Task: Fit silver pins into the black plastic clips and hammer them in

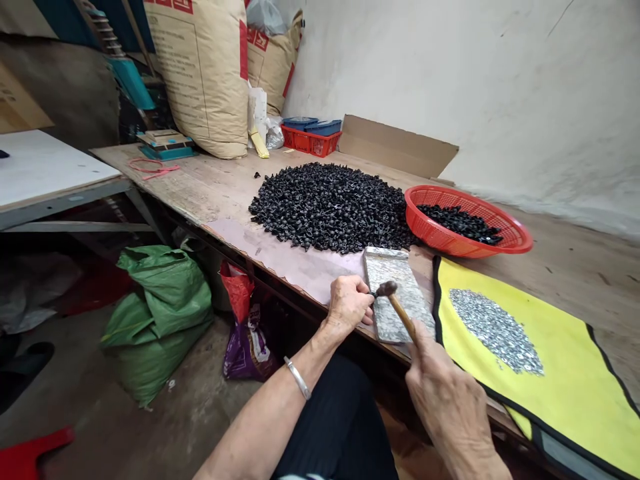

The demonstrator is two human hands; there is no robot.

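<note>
Pinched in the fingers of my left hand [350,301] is a small black part [373,294], mostly hidden, at the left edge of a grey stone slab [400,319]. My right hand [447,387] is closed round the wooden handle of a hammer [401,313]. The hammer's dark head is over the slab, right by the black part; whether they touch I cannot tell. Behind the slab lies a large pile of small black parts [330,207]. To the right, small shiny metal pieces [495,330] lie heaped on a yellow cloth [560,353] with black edging.
A red plastic basket [515,233] holding more black parts stands behind the yellow cloth. Large paper sacks [200,73], a red crate [306,141] and a cardboard sheet [395,147] are at the back. Below the table's front edge are a green sack [160,313] and a purple bag [247,350].
</note>
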